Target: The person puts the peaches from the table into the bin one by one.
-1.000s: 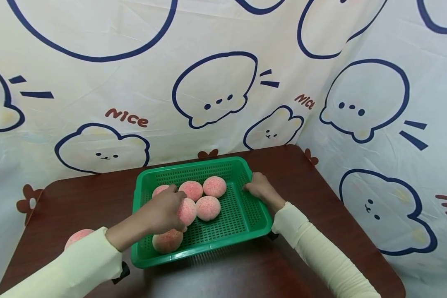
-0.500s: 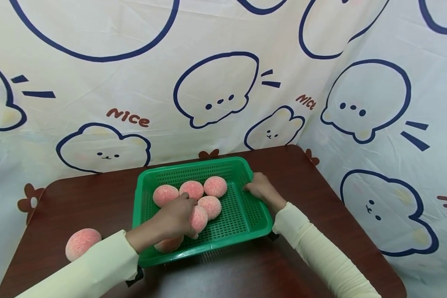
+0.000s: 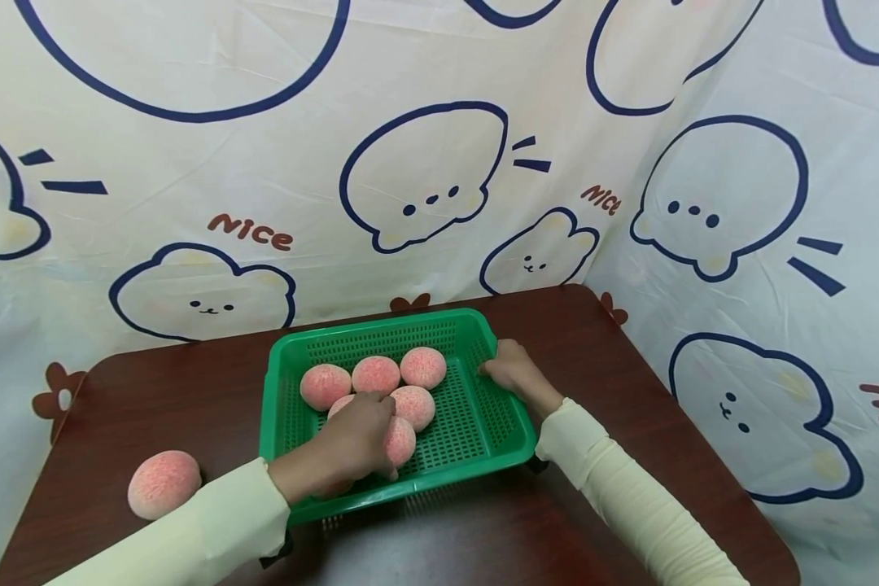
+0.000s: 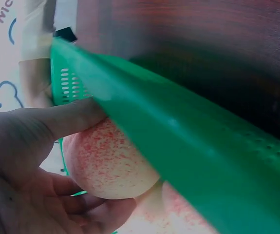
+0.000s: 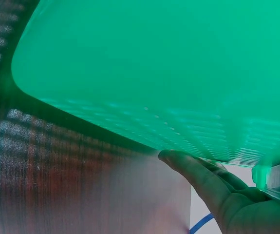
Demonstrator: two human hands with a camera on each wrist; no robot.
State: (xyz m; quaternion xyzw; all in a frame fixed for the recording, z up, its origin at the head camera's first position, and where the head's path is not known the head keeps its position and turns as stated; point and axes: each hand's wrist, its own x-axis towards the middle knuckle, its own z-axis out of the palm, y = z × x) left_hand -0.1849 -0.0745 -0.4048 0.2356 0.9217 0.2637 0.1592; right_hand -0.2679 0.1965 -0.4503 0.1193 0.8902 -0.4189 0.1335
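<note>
My left hand (image 3: 355, 439) is inside the green plastic basket (image 3: 454, 472), close to its near wall, and grips a pink speckled peach (image 3: 401, 443). In the left wrist view, thumb and fingers curl round that peach (image 4: 108, 161) just behind the basket's rim. Several more peaches sit in the basket's left and middle part, and one of them (image 3: 330, 490) is mostly covered by the left hand. My right hand (image 3: 514, 373) holds the basket's right rim, thumb over the inner side. From the right wrist view, the right hand's fingers (image 5: 198, 178) lie along the basket's outer wall.
A single peach (image 3: 164, 485) lies on the dark brown table (image 3: 593, 456), left of the basket and close to the left sleeve. Patterned cloth (image 3: 425, 179) hangs behind the table and along its right side. The basket's right part shows bare mesh.
My left hand has moved right and nearer with the peach, uncovering the peaches at the basket's left and the one on the table. The right hand and basket stay in place.
</note>
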